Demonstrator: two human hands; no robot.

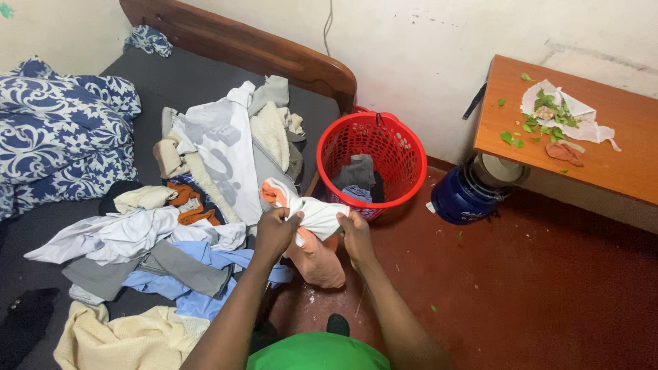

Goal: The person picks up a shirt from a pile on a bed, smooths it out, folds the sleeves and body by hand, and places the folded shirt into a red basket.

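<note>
Beside the red laundry basket, the left hand and right hand both grip one garment — white and peach — held off the bed.

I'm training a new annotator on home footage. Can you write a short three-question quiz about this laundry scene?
1. True or false: the round red plastic laundry basket stands on the bed.
2. What do the left hand and right hand grip together?
A. the white and peach cloth garment
B. a blue bucket
C. a pillow
3. Fill in: green leaves lie on the orange wooden ____ at the right.

Key
1. False; it stands on the red floor beside the bed.
2. A
3. table
</note>
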